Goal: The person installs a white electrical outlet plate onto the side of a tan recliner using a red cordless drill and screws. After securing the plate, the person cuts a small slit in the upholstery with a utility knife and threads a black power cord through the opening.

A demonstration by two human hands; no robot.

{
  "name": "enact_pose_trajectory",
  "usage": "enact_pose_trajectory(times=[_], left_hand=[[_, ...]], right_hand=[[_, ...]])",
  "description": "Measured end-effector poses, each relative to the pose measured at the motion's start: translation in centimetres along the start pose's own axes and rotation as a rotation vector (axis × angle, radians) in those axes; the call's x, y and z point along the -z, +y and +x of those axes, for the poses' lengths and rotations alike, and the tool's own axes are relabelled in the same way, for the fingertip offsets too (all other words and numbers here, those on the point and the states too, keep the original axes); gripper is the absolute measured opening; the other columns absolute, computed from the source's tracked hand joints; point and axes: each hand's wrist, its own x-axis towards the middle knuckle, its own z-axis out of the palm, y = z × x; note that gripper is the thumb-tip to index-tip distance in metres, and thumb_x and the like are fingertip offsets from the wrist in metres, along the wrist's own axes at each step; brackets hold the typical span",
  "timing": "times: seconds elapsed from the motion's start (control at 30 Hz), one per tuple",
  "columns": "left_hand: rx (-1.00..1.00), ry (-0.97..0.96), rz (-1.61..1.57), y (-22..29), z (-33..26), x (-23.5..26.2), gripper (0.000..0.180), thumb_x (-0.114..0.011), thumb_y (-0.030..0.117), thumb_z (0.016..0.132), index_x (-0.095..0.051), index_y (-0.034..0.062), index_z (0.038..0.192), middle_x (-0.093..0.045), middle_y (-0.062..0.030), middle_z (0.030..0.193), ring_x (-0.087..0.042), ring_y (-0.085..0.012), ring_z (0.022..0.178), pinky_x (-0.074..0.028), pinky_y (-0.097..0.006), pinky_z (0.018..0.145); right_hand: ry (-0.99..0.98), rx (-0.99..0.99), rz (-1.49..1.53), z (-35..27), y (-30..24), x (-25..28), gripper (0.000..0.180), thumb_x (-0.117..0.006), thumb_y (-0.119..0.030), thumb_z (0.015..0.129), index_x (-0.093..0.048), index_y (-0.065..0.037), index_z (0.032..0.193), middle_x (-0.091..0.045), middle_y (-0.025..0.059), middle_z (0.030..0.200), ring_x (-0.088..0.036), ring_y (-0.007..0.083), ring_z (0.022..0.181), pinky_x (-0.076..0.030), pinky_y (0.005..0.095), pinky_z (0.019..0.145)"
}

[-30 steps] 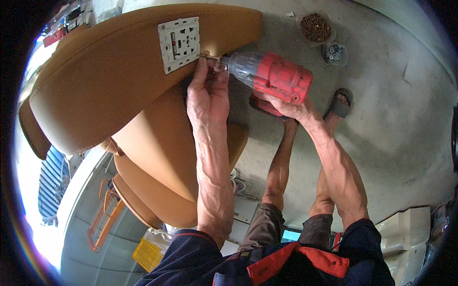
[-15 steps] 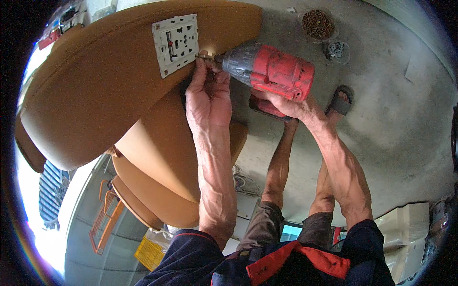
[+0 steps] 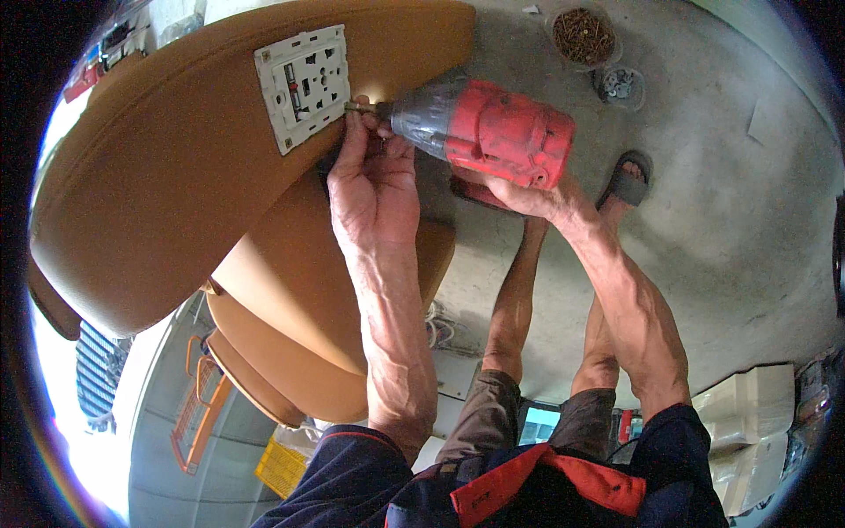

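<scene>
My right hand [image 3: 528, 189] is wrapped tight on the heavy red drill [image 3: 493, 132], and at its nine o'clock my left fingers [image 3: 356, 132] pinch the tiny, slippy screw [image 3: 359, 107] against the stiff white plate [image 3: 304, 84].

Under me runs a grey concrete floor [image 3: 748, 229], stained and scuffed. Two small tubs of screws [image 3: 584, 35] sit on it far ahead. Strong daylight glares in at my left, past an orange wire frame [image 3: 195, 414] and a yellow crate [image 3: 283, 466].
</scene>
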Motion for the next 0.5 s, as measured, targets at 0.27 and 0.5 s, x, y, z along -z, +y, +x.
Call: enact_pose_trajectory(times=[0.27, 0.5], left_hand=[[-0.062, 0.135, 0.082, -0.7, -0.1, -1.0, 0.019, -0.064, 0.009, 0.100, -0.067, -0.0015, 0.116, -0.070, -0.0090, 0.097, -0.061, -0.0193, 0.087, -0.054, -0.034, 0.083], [-0.065, 0.166, 0.084, -0.7, -0.3, -1.0, 0.018, -0.064, 0.009, 0.100, -0.068, -0.0013, 0.115, -0.069, -0.0094, 0.097, -0.062, -0.0198, 0.085, -0.054, -0.035, 0.084]], right_hand=[[0.010, 0.057, -0.047, 0.1, 1.5, -0.5, 0.032, -0.076, -0.015, 0.080, -0.065, -0.009, 0.110, -0.070, 0.0102, 0.106, -0.066, 0.0324, 0.100, -0.055, 0.0443, 0.089], [0.045, 0.102, -0.080, 0.0, 2.1, -0.4, 0.034, -0.077, -0.016, 0.078, -0.065, -0.010, 0.109, -0.070, 0.0093, 0.105, -0.067, 0.0325, 0.100, -0.055, 0.0443, 0.090]])
